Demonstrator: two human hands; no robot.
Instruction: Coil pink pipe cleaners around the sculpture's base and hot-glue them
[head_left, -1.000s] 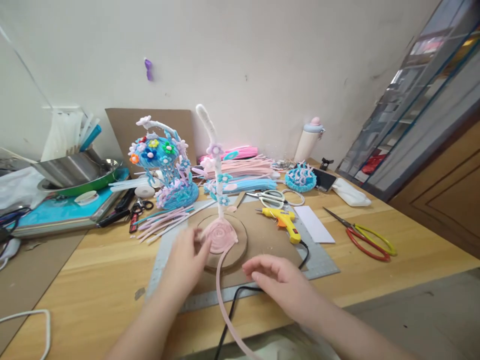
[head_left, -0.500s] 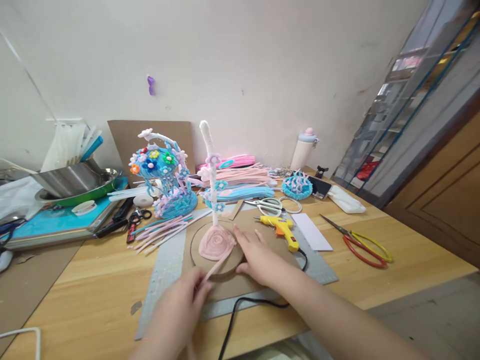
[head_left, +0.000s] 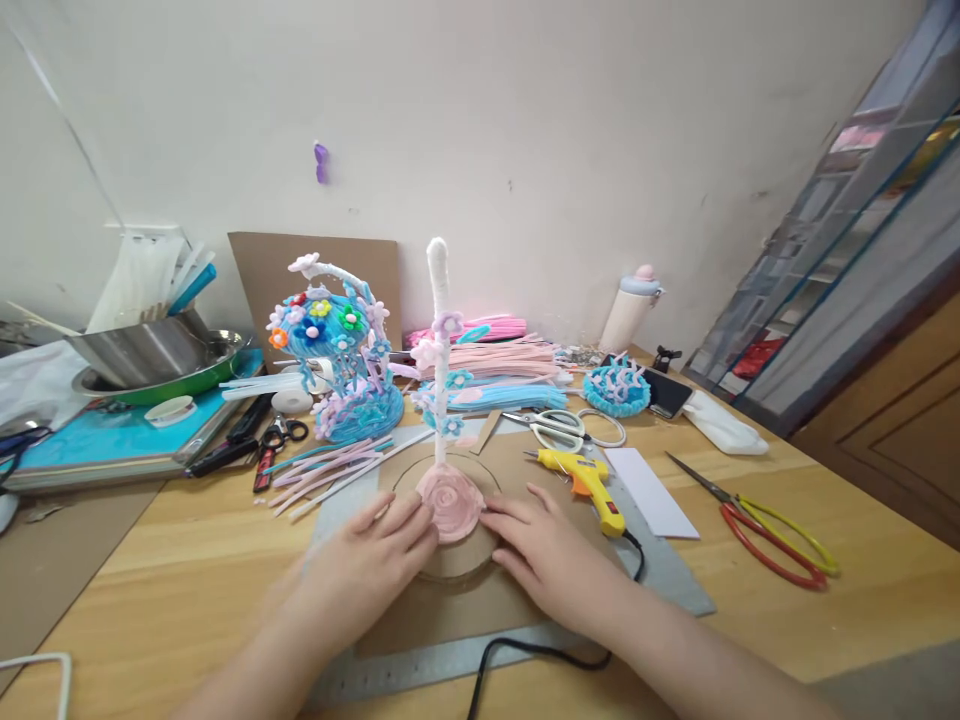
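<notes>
A pink spiral disc (head_left: pixel 448 505) lies on brown cardboard (head_left: pixel 405 625) inside a drawn circle. From its back edge rises a white fuzzy stem (head_left: pixel 441 345) with pink, lilac and blue flowers. My left hand (head_left: pixel 379 560) rests at the disc's left edge, fingers spread and pointing right, its fingertips touching the disc. My right hand (head_left: pixel 551 550) lies on the cardboard at the disc's right edge, fingers apart, with nothing visible in it. The undersides of both hands are hidden.
A yellow glue gun (head_left: pixel 589 485) with a black cord sits right of the circle. Red-and-yellow-handled scissors (head_left: pixel 772 540) lie farther right. Behind are white-handled scissors (head_left: pixel 555 430), bundled pipe cleaners (head_left: pixel 502 360), a blue flowered ornament (head_left: pixel 322 330) and a blue woven piece (head_left: pixel 616 390). Metal bowls (head_left: pixel 150 350) stand left.
My left hand has let go of the loose pink strip and moved up onto the disc's left edge. The strip no longer shows. The view has shifted slightly.
</notes>
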